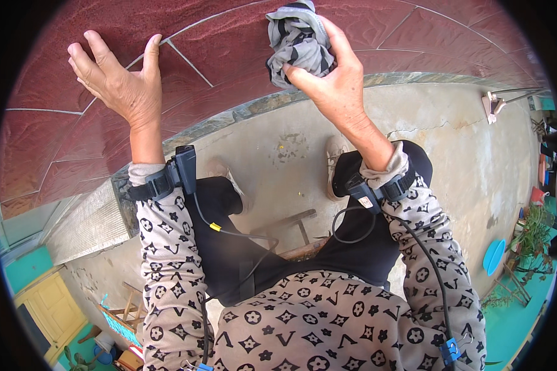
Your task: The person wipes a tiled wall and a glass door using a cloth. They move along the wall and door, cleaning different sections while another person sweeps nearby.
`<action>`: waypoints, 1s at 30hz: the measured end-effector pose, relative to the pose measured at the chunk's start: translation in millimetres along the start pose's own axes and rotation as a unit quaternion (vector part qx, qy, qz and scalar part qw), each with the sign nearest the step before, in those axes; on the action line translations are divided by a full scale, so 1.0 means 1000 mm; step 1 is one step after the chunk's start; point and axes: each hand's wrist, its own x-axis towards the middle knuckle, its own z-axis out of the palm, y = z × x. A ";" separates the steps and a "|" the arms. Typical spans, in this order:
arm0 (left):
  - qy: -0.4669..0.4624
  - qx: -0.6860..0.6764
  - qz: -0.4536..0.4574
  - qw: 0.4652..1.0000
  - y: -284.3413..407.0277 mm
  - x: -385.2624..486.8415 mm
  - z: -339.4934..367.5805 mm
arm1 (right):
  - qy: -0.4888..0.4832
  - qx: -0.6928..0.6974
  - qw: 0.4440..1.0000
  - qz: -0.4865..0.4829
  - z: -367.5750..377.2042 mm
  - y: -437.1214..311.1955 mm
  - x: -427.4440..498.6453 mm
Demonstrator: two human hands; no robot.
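A bunched grey cloth with black markings (299,48) is gripped in my right hand (341,74), thumb on its near side and fingers around its right edge. It is held in front of the dark red tiled wall (227,41). My left hand (120,79) is raised at the left before the same tiles, fingers spread and holding nothing. Whether either hand touches the wall, I cannot tell. Black strapped devices (183,169) with cables sit on both forearms.
I sit with knees apart over a concrete floor (278,176), a wooden stool frame (301,227) between my legs. A blue basin (494,257) and potted plants (534,236) stand to the right. At lower left are a yellow door (51,310) and stacked household items.
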 end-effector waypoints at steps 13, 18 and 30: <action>0.011 -0.025 -0.079 0.996 0.015 -0.001 -0.008 | 0.180 -0.138 0.969 -0.098 -0.041 -0.018 0.023; 0.009 -0.027 -0.094 0.995 0.012 -0.008 -0.004 | 0.227 -0.203 0.926 -0.224 -0.052 -0.049 0.058; -0.002 -0.039 -0.095 0.995 0.011 -0.010 -0.002 | 0.315 -0.323 0.889 -0.085 -0.146 -0.042 0.182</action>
